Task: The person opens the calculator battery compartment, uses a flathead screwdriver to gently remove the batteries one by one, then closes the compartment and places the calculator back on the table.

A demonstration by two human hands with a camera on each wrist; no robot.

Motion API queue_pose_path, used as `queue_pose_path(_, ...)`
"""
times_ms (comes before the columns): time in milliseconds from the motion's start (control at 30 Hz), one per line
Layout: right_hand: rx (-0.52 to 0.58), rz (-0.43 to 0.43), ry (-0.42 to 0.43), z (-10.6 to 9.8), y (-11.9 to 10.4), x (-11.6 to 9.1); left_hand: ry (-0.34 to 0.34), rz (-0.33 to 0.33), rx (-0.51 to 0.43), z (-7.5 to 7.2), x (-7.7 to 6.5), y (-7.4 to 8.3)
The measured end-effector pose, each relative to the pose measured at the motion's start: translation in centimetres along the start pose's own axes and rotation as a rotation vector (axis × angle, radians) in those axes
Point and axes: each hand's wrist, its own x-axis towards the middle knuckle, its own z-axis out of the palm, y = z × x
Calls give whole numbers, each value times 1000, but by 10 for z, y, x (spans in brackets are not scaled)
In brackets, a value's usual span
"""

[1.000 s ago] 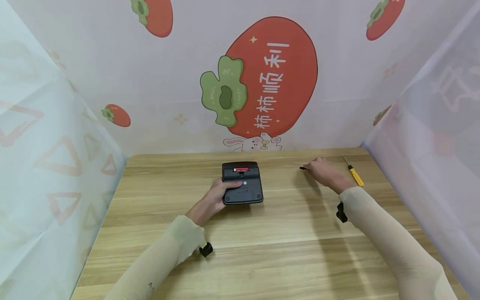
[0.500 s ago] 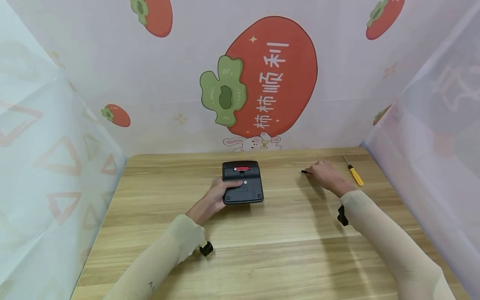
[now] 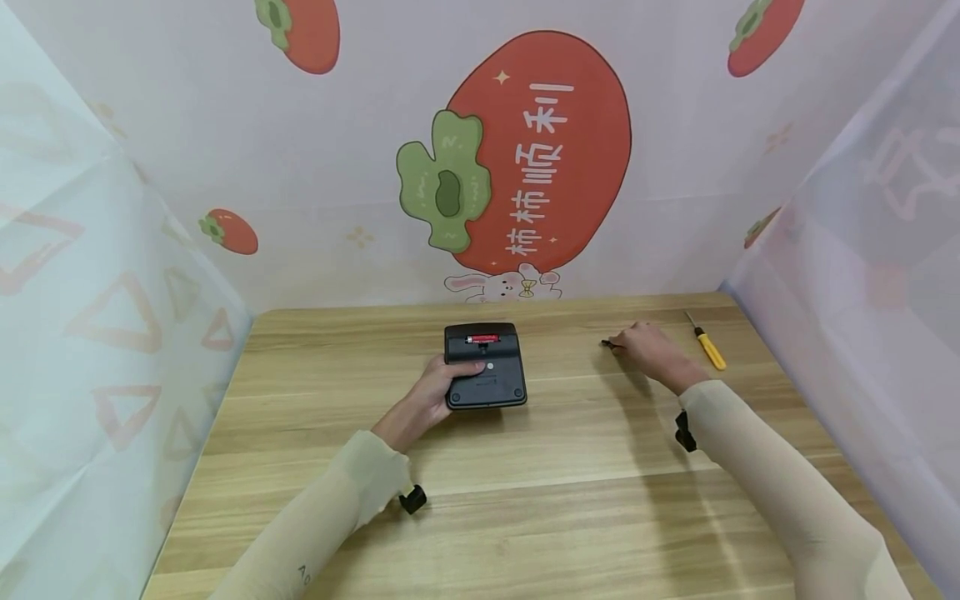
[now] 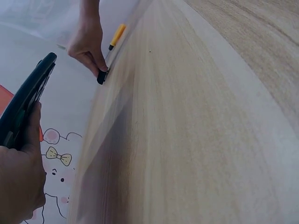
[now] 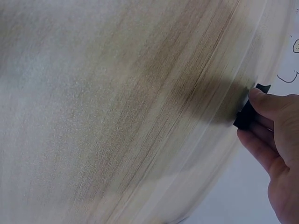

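Note:
My left hand (image 3: 431, 392) grips a black calculator (image 3: 487, 387) by its left side, back face up, with the thumb across the back. A red battery (image 3: 483, 338) sits in the uncovered compartment near its far end. In the left wrist view the calculator (image 4: 23, 100) is held tilted above the table. Off to the right, my right hand (image 3: 648, 350) pinches a small black battery cover (image 5: 247, 109) between thumb and fingers, low over the tabletop. The right wrist view shows the thumb (image 5: 264, 102) lying over the piece, hiding part of it.
A screwdriver (image 3: 710, 348) with a yellow handle lies to the right of my right hand. The wooden table (image 3: 480, 517) ends at a printed cloth wall (image 3: 360, 275) behind, with further cloth on both sides.
My right hand has lowered slightly toward the table with the black cover in its fingers. The left hand and calculator stay nearly where they were.

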Motion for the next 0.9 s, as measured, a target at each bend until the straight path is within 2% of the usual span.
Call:
queue_pose_path(500, -27, -9, -26, -1, -4, -1, 15, -3, -11, -1, 0, -1)
queue_pose_path(900, 17, -35, -31, 1, -4, -5, 11, -2, -9, -1, 0, -1)
